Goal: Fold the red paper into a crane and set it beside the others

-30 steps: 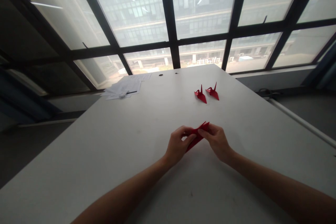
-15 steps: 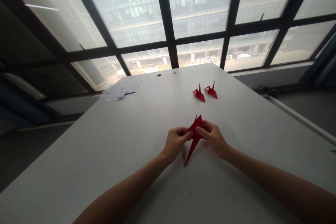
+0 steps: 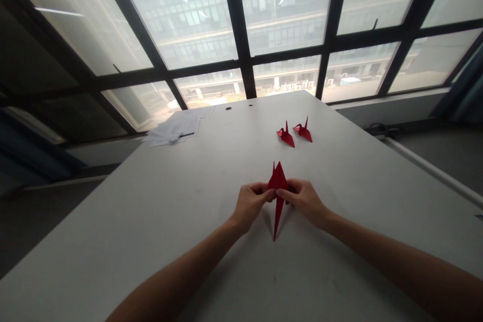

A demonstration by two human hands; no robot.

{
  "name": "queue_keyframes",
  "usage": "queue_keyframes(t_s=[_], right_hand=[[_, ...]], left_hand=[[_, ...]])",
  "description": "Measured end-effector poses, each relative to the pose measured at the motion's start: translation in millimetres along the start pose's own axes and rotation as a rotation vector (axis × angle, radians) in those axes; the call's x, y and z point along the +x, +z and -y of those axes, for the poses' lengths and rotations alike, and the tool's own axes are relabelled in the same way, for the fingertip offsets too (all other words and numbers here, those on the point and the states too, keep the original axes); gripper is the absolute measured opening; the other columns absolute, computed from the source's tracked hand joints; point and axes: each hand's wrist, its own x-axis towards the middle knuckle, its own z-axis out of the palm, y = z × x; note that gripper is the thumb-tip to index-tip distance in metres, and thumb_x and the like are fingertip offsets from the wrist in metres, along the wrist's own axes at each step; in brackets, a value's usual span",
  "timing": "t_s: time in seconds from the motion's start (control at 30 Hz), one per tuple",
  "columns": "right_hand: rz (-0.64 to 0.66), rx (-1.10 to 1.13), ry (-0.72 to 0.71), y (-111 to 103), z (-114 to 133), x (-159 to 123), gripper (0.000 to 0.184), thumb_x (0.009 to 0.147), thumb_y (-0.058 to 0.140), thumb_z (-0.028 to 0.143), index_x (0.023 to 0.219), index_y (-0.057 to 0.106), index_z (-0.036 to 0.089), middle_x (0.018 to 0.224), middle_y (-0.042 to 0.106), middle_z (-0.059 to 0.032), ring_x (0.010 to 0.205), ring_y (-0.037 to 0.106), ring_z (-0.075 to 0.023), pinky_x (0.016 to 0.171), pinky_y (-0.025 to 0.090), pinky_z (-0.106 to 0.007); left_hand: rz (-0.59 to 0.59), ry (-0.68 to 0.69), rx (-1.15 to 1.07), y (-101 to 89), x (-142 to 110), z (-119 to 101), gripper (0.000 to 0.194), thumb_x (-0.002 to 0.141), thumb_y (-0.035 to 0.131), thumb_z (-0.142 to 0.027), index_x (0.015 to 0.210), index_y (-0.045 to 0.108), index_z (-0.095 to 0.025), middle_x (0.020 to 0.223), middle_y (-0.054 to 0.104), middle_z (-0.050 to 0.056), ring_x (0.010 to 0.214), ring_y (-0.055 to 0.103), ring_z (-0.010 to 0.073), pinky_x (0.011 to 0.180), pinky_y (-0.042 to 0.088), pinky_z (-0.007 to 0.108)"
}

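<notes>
A folded piece of red origami paper (image 3: 278, 179) is held between both hands above the table, one long narrow point aimed toward me and shorter points upward. My left hand (image 3: 252, 202) pinches its left side, thumb on the near face. From the right, my right hand (image 3: 305, 201) grips it too, its thumb close to the left thumb at the middle. The fingers behind the paper are partly hidden. Beyond the hands stand two finished red paper cranes, a left crane (image 3: 286, 136) and a right crane (image 3: 304, 131), side by side.
The white table (image 3: 181, 221) reaches to the windows. At its far left lie loose white papers (image 3: 173, 126) with a dark pen (image 3: 186, 135) on them. A round dark cable hole (image 3: 228, 108) is near the far edge. A white pipe (image 3: 433, 173) runs beyond the right edge.
The red folded paper has turned more upright, its long point swinging slightly right and its top moving left. My right hand has shifted a little left and down along it.
</notes>
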Motion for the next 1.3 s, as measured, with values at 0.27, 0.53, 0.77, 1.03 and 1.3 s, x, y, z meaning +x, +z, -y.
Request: queue_keyframes(t_s=[0.27,0.53,0.77,1.03,1.3], right_hand=[[-0.064,0.035,-0.008,1,0,0,0.027,0.077,0.076,0.039,0.086,0.075,0.014,0.081,0.075,-0.0084,0.072,0.068,-0.0210,0.068,0.052,-0.032],[-0.186,0.010,0.019,-3,-4,3,0.029,0.077,0.075,0.041,0.070,0.067,0.013,0.065,0.063,-0.0010,0.056,0.051,-0.0116,0.051,0.041,-0.024],[-0.244,0.027,0.015,-3,-10,4,0.032,0.075,0.077,0.042,0.068,0.063,0.015,0.062,0.057,0.0017,0.055,0.045,-0.0106,0.050,0.036,-0.024],[-0.175,0.092,0.007,-5,-7,7,0.034,0.081,0.071,0.049,0.090,0.066,0.017,0.079,0.066,-0.0027,0.068,0.058,-0.0154,0.059,0.046,-0.026],[-0.123,-0.294,-0.150,6,-7,-5,0.026,0.079,0.074,0.041,0.082,0.060,0.019,0.078,0.062,-0.0012,0.070,0.059,-0.0161,0.060,0.049,-0.028]], left_hand=[[0.026,-0.033,0.042,4.1,-3,3,0.024,0.071,0.083,-0.027,0.089,0.075,-0.012,0.077,0.073,0.006,0.070,0.063,0.0147,0.067,0.048,0.025],[0.125,-0.078,0.096,3.7,-5,9,0.019,0.072,0.081,-0.028,0.078,0.074,-0.012,0.070,0.069,0.004,0.062,0.057,0.0117,0.060,0.042,0.022],[0.191,-0.113,0.093,4.5,-7,4,0.023,0.071,0.083,-0.031,0.079,0.075,-0.011,0.073,0.070,0.006,0.064,0.058,0.0131,0.061,0.041,0.023],[0.176,-0.107,0.073,4.9,-6,0,0.030,0.078,0.077,-0.040,0.084,0.077,-0.011,0.077,0.073,0.009,0.065,0.061,0.0153,0.062,0.044,0.024],[-0.183,-0.036,-0.298,-1.1,8,14,0.031,0.072,0.083,-0.037,0.085,0.077,-0.010,0.087,0.075,0.011,0.073,0.065,0.0149,0.075,0.052,0.028]])
